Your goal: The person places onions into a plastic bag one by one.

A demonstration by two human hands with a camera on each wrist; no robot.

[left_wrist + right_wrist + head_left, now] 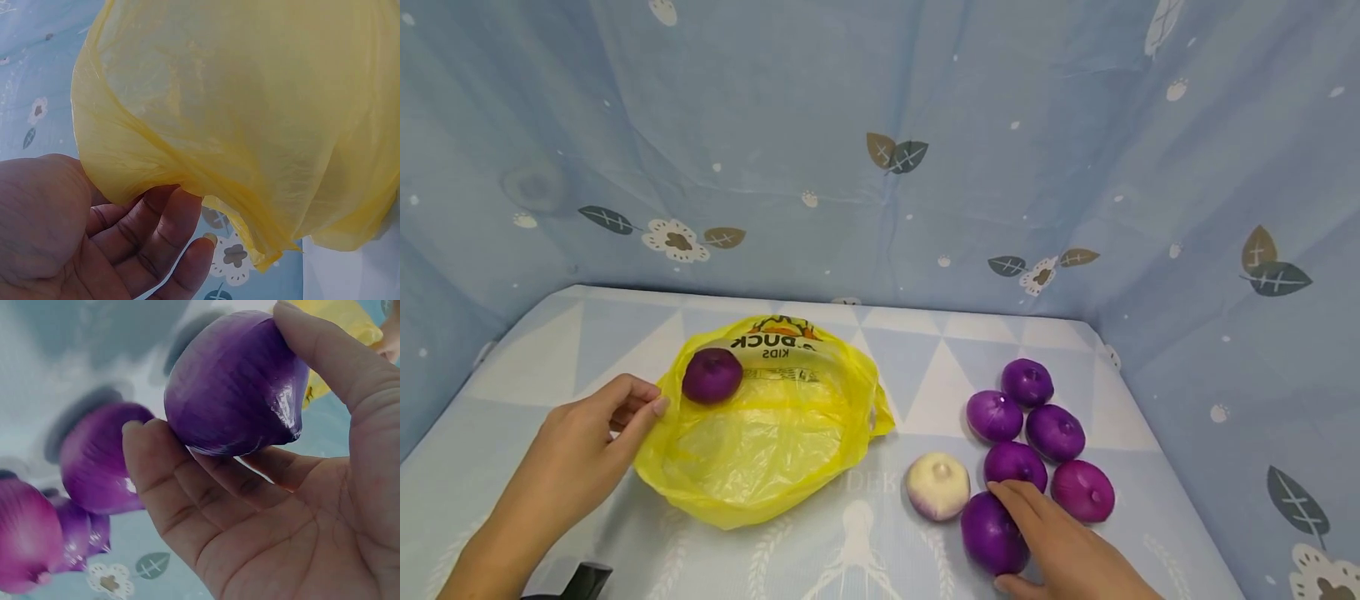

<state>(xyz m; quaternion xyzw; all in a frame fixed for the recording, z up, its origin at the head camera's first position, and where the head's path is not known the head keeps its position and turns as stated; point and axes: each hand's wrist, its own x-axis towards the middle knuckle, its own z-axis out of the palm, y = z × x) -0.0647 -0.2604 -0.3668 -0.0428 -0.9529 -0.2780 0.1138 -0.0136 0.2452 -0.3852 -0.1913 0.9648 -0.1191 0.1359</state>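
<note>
A yellow plastic bag (767, 417) lies with its mouth spread wide, one purple onion (712, 376) inside near its left side. At the bag's left rim, my left hand (583, 437) pinches the plastic between thumb and fingers; the left wrist view shows the thin film (237, 106) over the fingertips. On the right, my right hand (1060, 546) holds a glossy purple onion (231, 387) between thumb and fingers. Close by lies a white onion (938, 487) with a purple-tinged base. Several more purple onions (1056, 433) are grouped just beyond the right hand.
The table (820, 558) has a pale triangle-patterned cover. A blue patterned curtain (880, 225) hangs behind and along its sides. Part of a black object (586, 579) shows at the bottom left edge, near the left forearm.
</note>
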